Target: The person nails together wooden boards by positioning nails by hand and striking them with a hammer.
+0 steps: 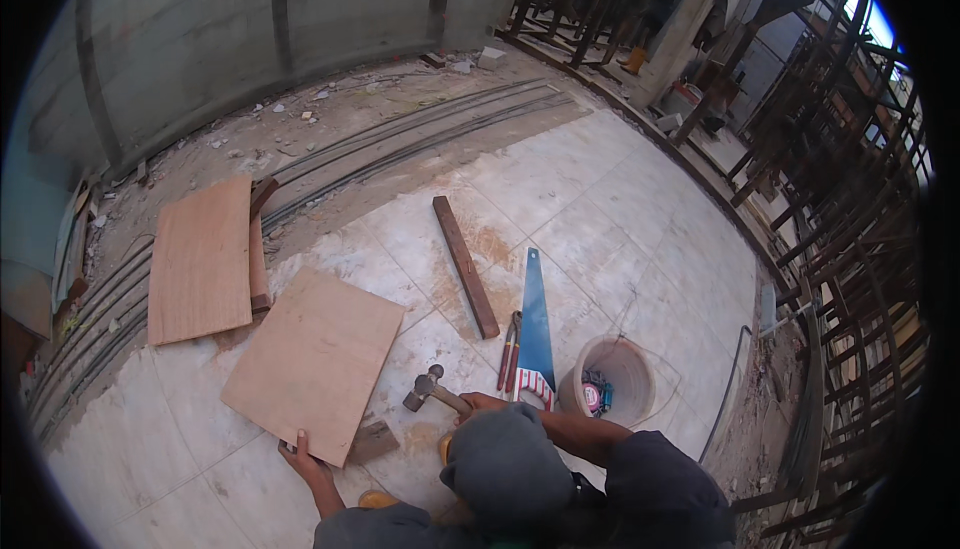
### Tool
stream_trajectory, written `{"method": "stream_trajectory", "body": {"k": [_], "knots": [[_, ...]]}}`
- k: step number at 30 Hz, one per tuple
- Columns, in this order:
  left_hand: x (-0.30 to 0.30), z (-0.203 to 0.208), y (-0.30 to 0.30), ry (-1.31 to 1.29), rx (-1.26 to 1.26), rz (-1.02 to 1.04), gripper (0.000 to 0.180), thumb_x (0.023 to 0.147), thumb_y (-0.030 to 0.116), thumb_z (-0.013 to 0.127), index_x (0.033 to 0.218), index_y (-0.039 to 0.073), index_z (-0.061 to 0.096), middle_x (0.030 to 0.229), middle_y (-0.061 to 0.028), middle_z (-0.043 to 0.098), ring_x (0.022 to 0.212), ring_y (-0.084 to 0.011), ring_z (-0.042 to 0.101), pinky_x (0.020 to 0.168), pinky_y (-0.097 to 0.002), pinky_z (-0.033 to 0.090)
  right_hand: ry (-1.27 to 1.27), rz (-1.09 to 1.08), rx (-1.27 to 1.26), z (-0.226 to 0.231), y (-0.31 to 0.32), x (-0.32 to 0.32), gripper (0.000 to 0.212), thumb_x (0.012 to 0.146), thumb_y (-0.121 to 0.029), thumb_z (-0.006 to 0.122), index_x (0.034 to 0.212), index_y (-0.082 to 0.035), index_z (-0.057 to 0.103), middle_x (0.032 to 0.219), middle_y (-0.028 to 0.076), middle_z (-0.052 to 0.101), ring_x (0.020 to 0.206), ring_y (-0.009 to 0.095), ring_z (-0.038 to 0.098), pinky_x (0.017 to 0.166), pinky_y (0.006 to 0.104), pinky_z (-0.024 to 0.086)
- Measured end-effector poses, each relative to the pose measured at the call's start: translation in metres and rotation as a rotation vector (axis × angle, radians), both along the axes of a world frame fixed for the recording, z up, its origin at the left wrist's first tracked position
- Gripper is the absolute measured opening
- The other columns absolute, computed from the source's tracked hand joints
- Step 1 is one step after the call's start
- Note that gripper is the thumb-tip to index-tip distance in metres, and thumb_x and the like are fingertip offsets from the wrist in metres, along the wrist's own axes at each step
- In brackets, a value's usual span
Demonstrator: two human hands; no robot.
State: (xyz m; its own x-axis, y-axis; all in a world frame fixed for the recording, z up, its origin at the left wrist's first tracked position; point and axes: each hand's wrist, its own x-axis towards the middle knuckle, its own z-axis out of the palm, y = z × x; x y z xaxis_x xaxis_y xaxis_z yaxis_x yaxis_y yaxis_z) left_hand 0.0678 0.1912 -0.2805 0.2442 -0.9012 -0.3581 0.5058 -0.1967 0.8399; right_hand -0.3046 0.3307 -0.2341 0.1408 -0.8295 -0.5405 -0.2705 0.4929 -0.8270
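Head view: far-left board (203,264) lies over wood strip (262,303), joint unclear. Left hand (308,462) pinches plywood sheet (315,354), corner over wood block (374,442); no fastening visible. Hammer (426,387) gripped in right hand (480,405), apart from sheet. Saw (537,319) idle on floor (600,219).

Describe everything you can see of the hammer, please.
The hammer has a grey, metal-looking head, one end rounded, the other blunter, and a brownish handle. The right hand grips the handle, whose far end is hidden. The head points left, toward the nearer plywood sheet; floor contact is unclear.
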Motion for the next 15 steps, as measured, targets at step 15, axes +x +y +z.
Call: {"method": "stream_trajectory", "body": {"k": [15], "knots": [[-0.012,0.177,-0.084,-0.182,-0.202,-0.226,0.086,0.075,0.011,0.072,0.147,-0.001,0.027,0.133,-0.0217,0.046,0.123,-0.0311,0.049,0.107,-0.0412,0.04,0.568,-0.081,-0.509,0.035,-0.085,-0.007,0.039,0.097,-0.039,0.061,0.111,-0.003,0.065,0.091,0.016,0.066,0.084,0.028,0.065,0.079,0.0385,0.051]]}}
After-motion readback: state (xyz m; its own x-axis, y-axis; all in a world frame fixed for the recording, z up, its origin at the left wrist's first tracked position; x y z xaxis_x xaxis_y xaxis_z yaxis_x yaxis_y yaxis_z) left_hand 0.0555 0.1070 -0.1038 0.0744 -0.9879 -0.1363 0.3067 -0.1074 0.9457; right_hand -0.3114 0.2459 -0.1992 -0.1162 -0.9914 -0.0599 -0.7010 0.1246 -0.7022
